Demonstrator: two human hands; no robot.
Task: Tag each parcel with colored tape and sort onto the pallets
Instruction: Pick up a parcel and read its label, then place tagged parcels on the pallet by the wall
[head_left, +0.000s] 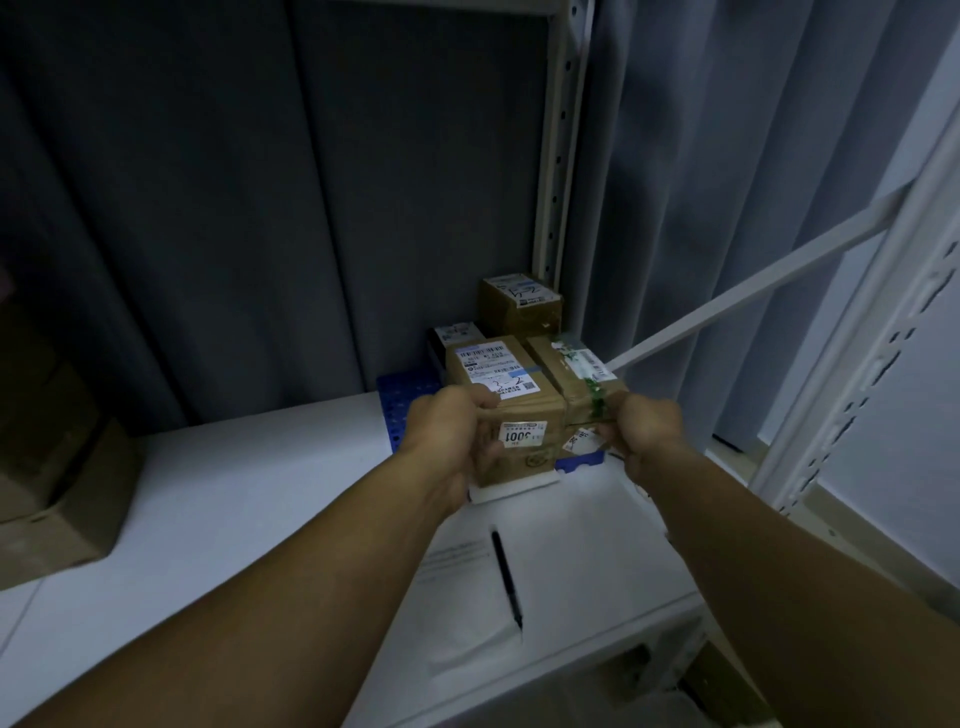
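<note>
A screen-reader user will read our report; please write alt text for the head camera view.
The left hand grips a blue-taped parcel and the right hand a green-taped parcel, side by side at a blue pallet. A black pen lies on paper nearer the camera.

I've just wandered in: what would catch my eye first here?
Two bare hands at the centre: the left hand grips a brown parcel marked 3-2, the right hand a green-taped parcel beside it. A blue pallet shows under them; nearer, a black pen lies on paper.
</note>
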